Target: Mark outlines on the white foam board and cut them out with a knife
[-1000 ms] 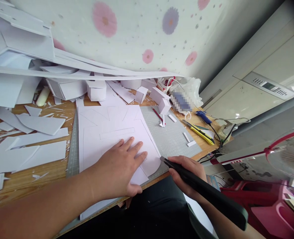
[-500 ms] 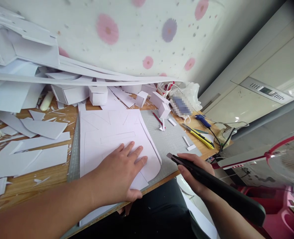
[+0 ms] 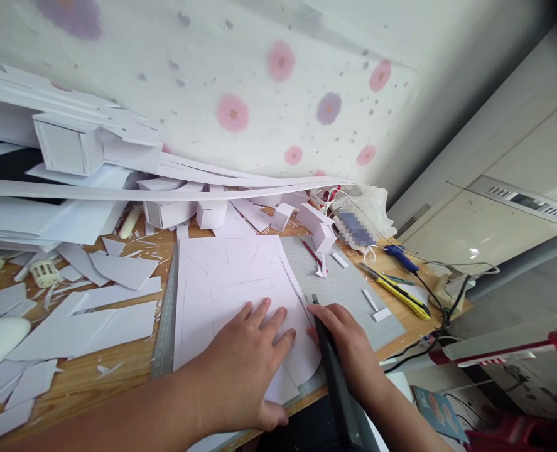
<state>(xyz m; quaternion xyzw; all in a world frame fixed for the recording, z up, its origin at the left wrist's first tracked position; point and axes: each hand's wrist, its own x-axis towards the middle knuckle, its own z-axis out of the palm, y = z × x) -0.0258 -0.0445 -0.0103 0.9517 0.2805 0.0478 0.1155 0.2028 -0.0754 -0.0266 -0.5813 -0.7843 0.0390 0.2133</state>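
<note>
Left hand [image 3: 254, 358]: palm down with fingers spread, resting on the white sheet [image 3: 240, 270] and grasping nothing. Right hand [image 3: 346, 342]: closed around the handle of a black knife [image 3: 332, 376], which slants up from the lower edge of the view to its short blade [image 3: 314, 299], just past the fingertips. The blade is beside the curved right-hand edge of the sheet; whether it touches sheet or mat cannot be told. The sheet lies beneath the left hand and to the left of the right grip, bears thin ruled outlines, and rests on a grey cutting mat [image 3: 348, 289]. Beyond the right grip, on the mat, are a slim red stick [image 3: 310, 251] and small white pieces [image 3: 380, 314]; farther off stands a white box [image 3: 324, 238]. To the right of that grip and beyond it, a yellow cutter [image 3: 403, 296] lies near a blue tool [image 3: 400, 258] on the wooden table [image 3: 127, 351]. White offcuts [image 3: 122, 270] lie scattered to the left of the left hand.
</note>
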